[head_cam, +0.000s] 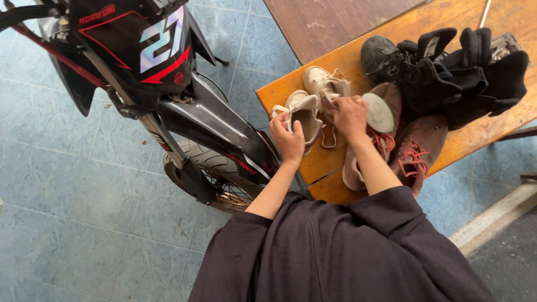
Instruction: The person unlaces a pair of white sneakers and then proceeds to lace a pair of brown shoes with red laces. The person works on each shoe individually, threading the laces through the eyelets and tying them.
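Two cream sneakers sit on a wooden bench [330, 67]. My left hand [288, 136] grips the side of the nearer cream sneaker [306, 114]. My right hand [349, 116] rests on the other cream sneaker [324, 84], fingers closed around its laces or tongue. Right beside that hand lies a pale green insole [378, 112] on a brownish-pink sneaker with red laces [386, 140].
A second brownish-pink sneaker [419, 146] lies to the right, and black shoes [447, 72] are piled at the bench's far end. A black and red motorcycle [168, 84] stands on the blue tiled floor [72, 184], its front wheel [215, 170] close to the bench.
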